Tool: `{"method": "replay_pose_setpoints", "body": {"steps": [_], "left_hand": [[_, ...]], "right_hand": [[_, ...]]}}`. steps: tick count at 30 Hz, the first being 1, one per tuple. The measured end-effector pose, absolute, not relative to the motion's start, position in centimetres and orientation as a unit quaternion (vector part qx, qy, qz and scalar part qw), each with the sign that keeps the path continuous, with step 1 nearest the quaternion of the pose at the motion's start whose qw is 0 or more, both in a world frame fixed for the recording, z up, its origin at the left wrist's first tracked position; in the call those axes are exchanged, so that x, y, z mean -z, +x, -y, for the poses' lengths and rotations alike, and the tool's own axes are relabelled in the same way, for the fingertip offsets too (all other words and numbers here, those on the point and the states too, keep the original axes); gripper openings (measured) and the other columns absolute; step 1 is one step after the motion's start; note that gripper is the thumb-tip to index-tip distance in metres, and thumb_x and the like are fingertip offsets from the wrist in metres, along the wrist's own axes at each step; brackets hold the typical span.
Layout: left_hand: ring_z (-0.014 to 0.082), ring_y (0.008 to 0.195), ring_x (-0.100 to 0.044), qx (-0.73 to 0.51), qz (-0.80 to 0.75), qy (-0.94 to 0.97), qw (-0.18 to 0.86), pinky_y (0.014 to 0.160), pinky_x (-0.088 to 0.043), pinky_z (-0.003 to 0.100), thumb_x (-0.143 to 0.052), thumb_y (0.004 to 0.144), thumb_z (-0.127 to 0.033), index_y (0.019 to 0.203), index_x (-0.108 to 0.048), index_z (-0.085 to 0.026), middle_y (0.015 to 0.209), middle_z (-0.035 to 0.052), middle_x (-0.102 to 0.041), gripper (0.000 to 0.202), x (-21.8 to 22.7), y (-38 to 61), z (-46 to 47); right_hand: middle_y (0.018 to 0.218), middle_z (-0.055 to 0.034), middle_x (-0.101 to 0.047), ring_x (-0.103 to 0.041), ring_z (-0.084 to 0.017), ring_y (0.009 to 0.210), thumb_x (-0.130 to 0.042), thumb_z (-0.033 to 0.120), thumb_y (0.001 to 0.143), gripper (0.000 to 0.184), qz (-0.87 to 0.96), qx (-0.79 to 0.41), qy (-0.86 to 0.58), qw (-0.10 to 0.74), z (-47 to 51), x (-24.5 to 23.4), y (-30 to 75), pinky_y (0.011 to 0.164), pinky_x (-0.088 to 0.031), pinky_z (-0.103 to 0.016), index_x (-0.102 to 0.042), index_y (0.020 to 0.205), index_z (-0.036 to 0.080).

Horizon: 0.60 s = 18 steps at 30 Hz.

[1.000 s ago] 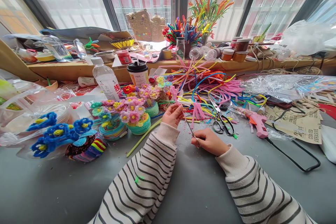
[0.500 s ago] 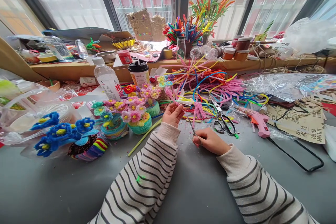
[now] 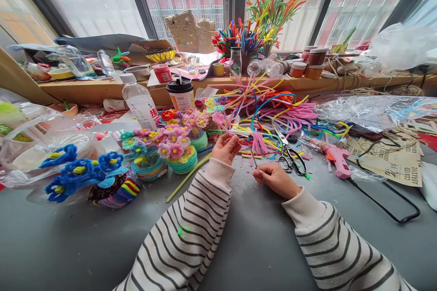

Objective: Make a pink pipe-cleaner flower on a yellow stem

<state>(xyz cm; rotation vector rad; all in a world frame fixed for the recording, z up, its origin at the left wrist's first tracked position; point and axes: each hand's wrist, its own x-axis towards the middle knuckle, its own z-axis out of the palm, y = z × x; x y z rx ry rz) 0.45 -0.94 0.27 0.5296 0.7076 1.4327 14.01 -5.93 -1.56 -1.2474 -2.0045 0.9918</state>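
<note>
My left hand is closed in a pinch on a thin wire stem with a small pink pipe-cleaner flower at its top. My right hand is closed around the lower end of the same stem, which runs slanted between the two hands above the grey table. Both arms wear striped sleeves. A bundle of short pink pipe-cleaner pieces lies just beyond my hands.
Scissors and a pink glue gun with a black cord lie right of my hands. Finished flower pots and blue flowers stand at the left. A bottle, a cup and a heap of coloured pipe cleaners sit behind.
My right hand has moved up along the stem toward my left hand, and the stem now stands steeper. The left hand has stayed in place.
</note>
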Motion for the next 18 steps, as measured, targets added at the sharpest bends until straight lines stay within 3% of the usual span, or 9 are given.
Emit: {"method": "replay_pose_setpoints", "body": {"steps": [18], "left_hand": [[0.0045,0.048,-0.05,-0.572,-0.324,0.297,0.692,0.047,-0.036,0.016,-0.072,0.041,-0.019,0.062,-0.052,-0.015,0.056,-0.0037,-0.058,0.03,-0.11,0.43,1.08]], "right_hand": [[0.045,0.0009,-0.042,-0.036,-0.007,0.045,-0.023,0.067,0.067,0.062,0.79,-0.377,-0.407,0.26,6.22,1.42,14.02,0.046,-0.029,-0.02,-0.045,0.045,0.013]]}}
